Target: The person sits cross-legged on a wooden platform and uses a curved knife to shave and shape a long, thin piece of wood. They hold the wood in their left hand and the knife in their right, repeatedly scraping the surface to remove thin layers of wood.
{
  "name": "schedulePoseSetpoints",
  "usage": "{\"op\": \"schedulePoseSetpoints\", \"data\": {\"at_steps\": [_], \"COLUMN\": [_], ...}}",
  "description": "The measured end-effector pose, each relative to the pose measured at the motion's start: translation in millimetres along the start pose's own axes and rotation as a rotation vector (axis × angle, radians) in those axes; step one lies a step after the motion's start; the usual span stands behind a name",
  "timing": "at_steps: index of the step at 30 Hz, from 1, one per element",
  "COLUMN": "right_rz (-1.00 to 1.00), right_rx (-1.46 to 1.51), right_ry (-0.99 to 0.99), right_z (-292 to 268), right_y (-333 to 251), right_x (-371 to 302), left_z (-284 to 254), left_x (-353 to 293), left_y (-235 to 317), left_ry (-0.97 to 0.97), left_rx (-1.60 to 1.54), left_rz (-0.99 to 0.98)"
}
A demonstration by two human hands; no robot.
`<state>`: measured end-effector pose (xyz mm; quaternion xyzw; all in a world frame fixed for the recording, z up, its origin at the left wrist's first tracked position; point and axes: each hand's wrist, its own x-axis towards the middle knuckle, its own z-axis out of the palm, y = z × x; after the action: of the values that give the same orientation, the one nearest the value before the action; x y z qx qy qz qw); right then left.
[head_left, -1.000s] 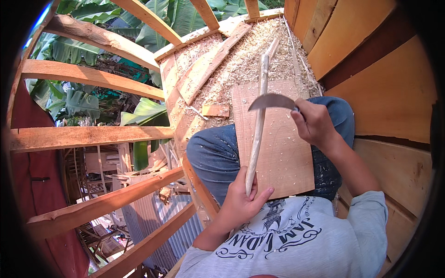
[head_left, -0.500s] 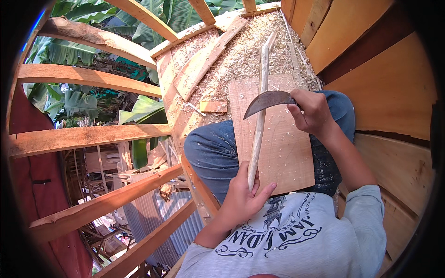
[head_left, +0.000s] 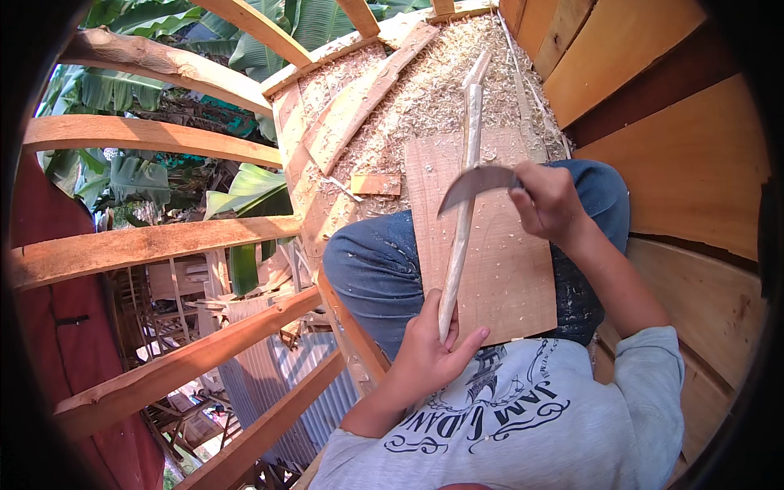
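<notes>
My left hand is closed round the near end of a long, pale, peeled wooden stick. The stick points away from me, and its far end bends near the wood shavings. In my right hand is the handle of a sickle, mostly hidden by the fingers. Its dark curved blade lies across the stick's middle, tip to the left. Beneath both, a flat wooden board rests across my lap.
Wood shavings cover the floor ahead, beside a loose plank and a small wood block. Wooden rails form an open side at left, with leaves and a lower level beyond. A plank wall stands close on the right.
The sickle blade has shifted slightly to the right and nearer me along the stick. The stick's far end has tipped a little to the right. Both hands keep their hold.
</notes>
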<state>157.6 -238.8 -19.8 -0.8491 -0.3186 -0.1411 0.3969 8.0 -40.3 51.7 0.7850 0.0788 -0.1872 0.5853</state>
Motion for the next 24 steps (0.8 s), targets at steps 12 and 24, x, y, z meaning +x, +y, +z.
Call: {"op": "schedulePoseSetpoints", "data": {"at_steps": [12,24], "right_rz": [-0.035,-0.044], "right_rx": [0.013,-0.024], "right_ry": [-0.130,-0.090], "right_z": [-0.5,0.3], "right_y": [-0.2,0.1], "right_x": [6.9,22.7], "left_z": [-3.0,-7.4], "left_x": [9.3,9.7], "left_y": [2.5,1.6], "left_ry": [0.019,-0.014], "left_rx": [-0.010,-0.024], "left_rz": [0.015,0.065]}}
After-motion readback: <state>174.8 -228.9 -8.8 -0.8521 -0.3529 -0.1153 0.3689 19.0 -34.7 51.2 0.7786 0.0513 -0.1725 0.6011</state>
